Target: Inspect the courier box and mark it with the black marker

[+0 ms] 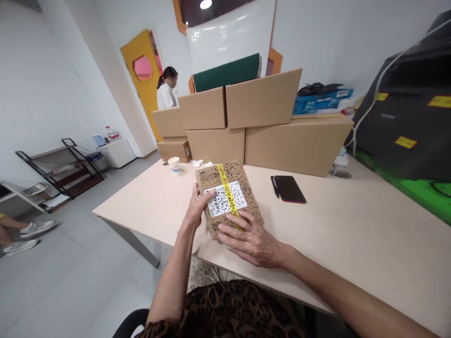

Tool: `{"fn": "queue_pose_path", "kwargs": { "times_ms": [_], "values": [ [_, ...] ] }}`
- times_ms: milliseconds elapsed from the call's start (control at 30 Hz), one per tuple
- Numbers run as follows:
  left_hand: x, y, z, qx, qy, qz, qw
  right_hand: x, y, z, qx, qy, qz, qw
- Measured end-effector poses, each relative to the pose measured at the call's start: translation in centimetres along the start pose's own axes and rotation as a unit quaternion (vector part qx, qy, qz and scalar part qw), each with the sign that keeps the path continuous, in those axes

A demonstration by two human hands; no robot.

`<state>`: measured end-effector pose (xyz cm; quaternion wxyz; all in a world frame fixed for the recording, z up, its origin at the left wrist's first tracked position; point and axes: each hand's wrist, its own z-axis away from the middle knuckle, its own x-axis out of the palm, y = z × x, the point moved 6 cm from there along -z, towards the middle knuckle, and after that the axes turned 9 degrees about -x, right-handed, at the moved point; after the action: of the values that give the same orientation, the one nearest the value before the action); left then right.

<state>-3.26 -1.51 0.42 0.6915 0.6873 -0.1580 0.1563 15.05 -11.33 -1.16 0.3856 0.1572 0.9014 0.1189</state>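
Observation:
A flat cardboard parcel [248, 195] lies tilted toward me at the table's near edge. It bears a white label speckled with black marks and a strip of yellow tape down its face. My left hand [198, 206] grips the parcel's left edge, thumb on the label and the other fingers partly hidden behind the side. Across the lower right of the face, my right hand [248, 238] rests with its fingers stretched out, touching the cardboard and the end of the tape.
Stacked cardboard boxes [282, 148] line the table's [352, 239] far side, a dark green box [227, 72] on top. Right of the parcel lie a black tablet-like slab [290, 188] and a black pen [275, 186]. A paper cup [174, 165] stands left. A person [165, 96] is behind the boxes.

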Motion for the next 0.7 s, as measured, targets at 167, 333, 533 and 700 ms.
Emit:
{"fn": "queue_pose_path", "kwargs": {
  "times_ms": [167, 333, 533, 700],
  "values": [
    [1.0, 0.4, 0.9, 0.047, -0.019, -0.006, 0.999, -1.7, 3.5, 1.5, 0.165, 0.136, 0.017, 0.977],
    [1.5, 0.4, 1.3, 0.12, -0.068, 0.012, 0.99, -3.3, 9.0, 5.0, 0.382, 0.215, -0.155, 0.885],
    [2.0, -0.8, 1.6, 0.138, -0.167, -0.209, 0.954, -3.5, 10.1, 5.6, 0.411, 0.175, -0.41, 0.795],
    [1.0, -1.1, 2.3, 0.169, -0.181, -0.324, 0.913, -4.6, 10.1, 5.0, 0.381, 0.16, -0.417, 0.81]
  ]
}}
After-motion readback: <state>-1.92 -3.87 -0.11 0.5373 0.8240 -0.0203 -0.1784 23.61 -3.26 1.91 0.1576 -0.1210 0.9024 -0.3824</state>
